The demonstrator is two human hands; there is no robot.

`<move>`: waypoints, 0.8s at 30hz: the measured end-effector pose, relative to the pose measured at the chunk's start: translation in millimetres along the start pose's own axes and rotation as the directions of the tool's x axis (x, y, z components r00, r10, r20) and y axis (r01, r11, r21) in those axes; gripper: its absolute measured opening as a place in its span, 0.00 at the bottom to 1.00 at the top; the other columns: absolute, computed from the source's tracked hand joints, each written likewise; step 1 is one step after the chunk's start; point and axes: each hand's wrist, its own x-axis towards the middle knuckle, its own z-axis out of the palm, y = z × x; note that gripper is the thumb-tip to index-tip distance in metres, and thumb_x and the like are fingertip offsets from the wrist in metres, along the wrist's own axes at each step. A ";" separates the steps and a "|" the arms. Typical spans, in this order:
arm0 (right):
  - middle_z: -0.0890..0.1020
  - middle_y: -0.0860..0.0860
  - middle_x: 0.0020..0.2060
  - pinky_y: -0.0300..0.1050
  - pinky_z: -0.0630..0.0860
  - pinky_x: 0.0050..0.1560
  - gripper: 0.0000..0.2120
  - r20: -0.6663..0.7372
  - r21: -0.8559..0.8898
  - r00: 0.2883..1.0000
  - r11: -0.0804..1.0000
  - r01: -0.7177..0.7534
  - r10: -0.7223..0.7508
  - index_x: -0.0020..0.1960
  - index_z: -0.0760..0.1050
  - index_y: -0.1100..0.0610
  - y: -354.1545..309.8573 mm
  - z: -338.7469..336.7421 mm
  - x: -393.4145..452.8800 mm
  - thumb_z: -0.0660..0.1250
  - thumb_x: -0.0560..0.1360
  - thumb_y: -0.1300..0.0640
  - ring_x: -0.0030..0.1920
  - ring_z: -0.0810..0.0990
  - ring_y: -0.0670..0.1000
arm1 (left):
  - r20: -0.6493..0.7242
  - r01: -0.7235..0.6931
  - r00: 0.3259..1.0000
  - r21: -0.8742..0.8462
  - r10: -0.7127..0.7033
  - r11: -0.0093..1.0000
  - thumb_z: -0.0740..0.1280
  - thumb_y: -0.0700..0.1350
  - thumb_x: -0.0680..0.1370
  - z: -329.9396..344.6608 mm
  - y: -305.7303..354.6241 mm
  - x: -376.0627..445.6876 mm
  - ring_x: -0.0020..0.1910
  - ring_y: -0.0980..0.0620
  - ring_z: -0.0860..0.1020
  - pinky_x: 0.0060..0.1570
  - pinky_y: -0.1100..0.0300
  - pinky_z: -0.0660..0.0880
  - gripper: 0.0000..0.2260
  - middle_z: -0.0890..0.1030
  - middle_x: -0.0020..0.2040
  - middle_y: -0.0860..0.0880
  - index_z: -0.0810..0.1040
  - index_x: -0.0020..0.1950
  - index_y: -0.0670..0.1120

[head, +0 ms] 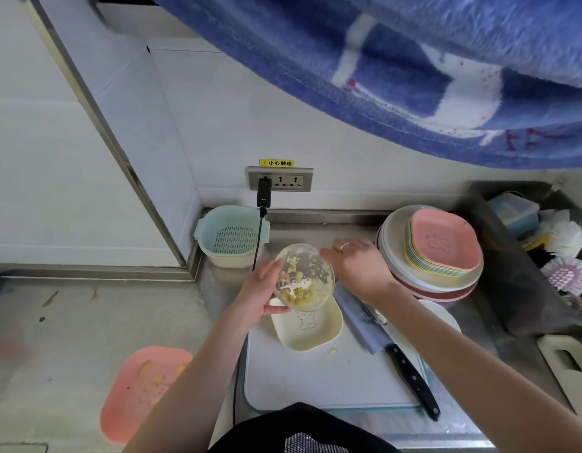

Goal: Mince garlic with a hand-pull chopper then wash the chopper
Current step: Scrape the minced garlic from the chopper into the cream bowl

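Centre of frame, w/ left hand (262,291) gripping the clear chopper bowl (304,277) of minced garlic, tilted mouth toward camera, directly over the cream dish (311,333) on the cutting board (316,380). Right hand (356,266), fingers loose & holding nothing, hovers just right of the bowl over the worktop (316,230). Left is nearer; the pour looks to go straight down.

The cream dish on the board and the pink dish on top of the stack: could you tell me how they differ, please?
The cream dish sits alone on the white board; the pink dish tops a stack of dishes on round plates. The cream dish lies partly under the chopper bowl that the left hand holds; nothing covers the pink dish. Both are rounded squares, empty, with a bear outline.
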 end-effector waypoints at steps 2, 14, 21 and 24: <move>0.75 0.51 0.26 0.40 0.70 0.30 0.13 -0.012 -0.017 0.999 0.999 -0.041 0.041 0.40 0.80 0.54 2.8 -6.1 0.7 0.65 0.59 0.65 0.24 0.74 0.52 | -0.004 -0.031 0.999 0.023 0.031 0.999 0.63 0.56 0.79 -0.1 -1.9 -3.7 0.46 0.51 0.78 0.39 0.49 0.82 0.12 0.78 0.50 0.54 0.67 0.60 0.56; 0.76 0.52 0.28 0.37 0.61 0.22 0.20 0.256 -0.045 0.934 0.968 -0.245 0.248 0.50 0.77 0.54 -17.7 -14.4 -28.6 0.75 0.59 0.64 0.21 0.74 0.53 | 0.023 -0.178 0.984 -0.037 0.179 0.983 0.68 0.47 0.78 2.0 -14.1 0.7 0.57 0.53 0.78 0.41 0.55 0.82 0.19 0.73 0.64 0.51 0.68 0.67 0.56; 0.76 0.54 0.28 0.38 0.58 0.21 0.23 0.283 -0.022 0.893 0.933 -0.359 0.351 0.49 0.72 0.57 -31.4 -4.4 -38.7 0.76 0.58 0.65 0.19 0.74 0.57 | 0.019 -0.209 0.978 -0.034 0.210 0.977 0.67 0.46 0.78 1.4 -20.8 5.6 0.56 0.55 0.78 0.43 0.57 0.81 0.13 0.75 0.61 0.47 0.71 0.61 0.47; 0.79 0.56 0.37 0.43 0.64 0.27 0.20 0.395 0.009 0.880 0.957 -0.290 0.263 0.59 0.71 0.54 -38.1 -3.5 -44.3 0.69 0.69 0.64 0.30 0.80 0.59 | 0.020 -0.221 0.975 -0.024 0.221 0.975 0.66 0.44 0.78 3.2 -25.1 5.8 0.56 0.53 0.79 0.45 0.55 0.81 0.12 0.75 0.62 0.46 0.70 0.61 0.47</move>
